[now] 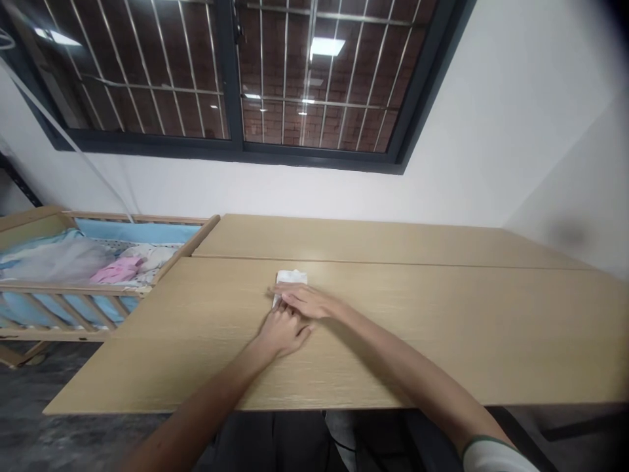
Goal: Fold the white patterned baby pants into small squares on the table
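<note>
A small white sheet (291, 276), which looks like folded tissue or paper, lies flat on the wooden tabletop (417, 314). My right hand (305, 301) rests across it from the right, fingers stretched out to the left and covering its middle. Just below, my left hand (285, 330) reaches up to the sheet's lower edge with its thumb held apart. The left fingertips are partly hidden beneath my right hand. Neither hand appears to be gripping the sheet.
A wooden cot (88, 305) with blue lining, pink cloth (118, 269) and white bedding stands left of the table. Behind the table is a white wall (452, 164) with a dark-framed, barred window (314, 157). A seam runs along the tabletop behind the sheet.
</note>
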A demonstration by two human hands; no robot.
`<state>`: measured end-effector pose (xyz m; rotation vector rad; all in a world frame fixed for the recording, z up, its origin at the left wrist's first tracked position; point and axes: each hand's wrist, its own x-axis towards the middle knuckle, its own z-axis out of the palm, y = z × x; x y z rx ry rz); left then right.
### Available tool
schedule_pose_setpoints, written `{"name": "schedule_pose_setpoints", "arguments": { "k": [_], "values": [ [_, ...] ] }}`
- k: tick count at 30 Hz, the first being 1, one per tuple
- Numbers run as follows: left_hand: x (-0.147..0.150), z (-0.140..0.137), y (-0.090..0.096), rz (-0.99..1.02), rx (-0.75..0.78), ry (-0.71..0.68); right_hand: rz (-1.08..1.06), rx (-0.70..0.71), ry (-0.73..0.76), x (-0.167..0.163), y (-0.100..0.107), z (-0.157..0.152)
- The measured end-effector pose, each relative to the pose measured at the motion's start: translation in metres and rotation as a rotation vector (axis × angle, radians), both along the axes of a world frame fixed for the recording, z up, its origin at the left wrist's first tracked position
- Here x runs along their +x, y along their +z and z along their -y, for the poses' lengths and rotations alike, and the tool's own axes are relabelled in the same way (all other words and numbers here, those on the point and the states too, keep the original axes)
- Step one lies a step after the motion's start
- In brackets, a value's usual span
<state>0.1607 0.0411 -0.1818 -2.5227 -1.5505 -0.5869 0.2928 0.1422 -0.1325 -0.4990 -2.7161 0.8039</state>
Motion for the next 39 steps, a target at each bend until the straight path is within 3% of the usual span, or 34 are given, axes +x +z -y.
{"name": "schedule_pose_setpoints", "arguments": {
  "k": [4, 11, 17, 23, 27, 31, 34, 37, 39],
  "values": [
    [0.004, 0.003, 0.005, -0.043, -0.041, 0.050, 0.106, 0.004, -0.023, 0.011, -0.013, -0.009],
    [0.002, 0.002, 0.002, -0.086, -0.044, 0.074, 0.204, 0.104, -0.145, 0.019, -0.024, -0.075],
    [0.001, -0.004, -0.002, 0.131, -0.023, 0.151, 0.146, 0.054, -0.310, 0.019, -0.031, -0.087],
    [-0.018, -0.018, 0.008, 0.313, 0.020, 0.487, -0.269, -0.003, -0.664, 0.019, -0.038, -0.064],
    [-0.027, -0.025, 0.007, 0.396, -0.043, 0.606, -0.276, -0.081, -0.649, 0.014, -0.038, -0.046],
    [-0.033, -0.025, 0.013, 0.447, -0.166, 0.482, -0.253, -0.141, -0.638, 0.004, -0.025, -0.023],
    [-0.042, -0.005, 0.023, 0.485, -0.230, 0.370, -0.222, -0.130, -0.644, -0.004, -0.013, 0.006],
    [-0.057, 0.044, 0.028, 0.549, -0.271, 0.275, -0.212, -0.190, -0.597, -0.014, -0.003, 0.054],
    [-0.068, 0.090, 0.028, 0.682, -0.294, 0.220, -0.234, -0.368, -0.488, -0.024, 0.002, 0.096]
  ]
}}
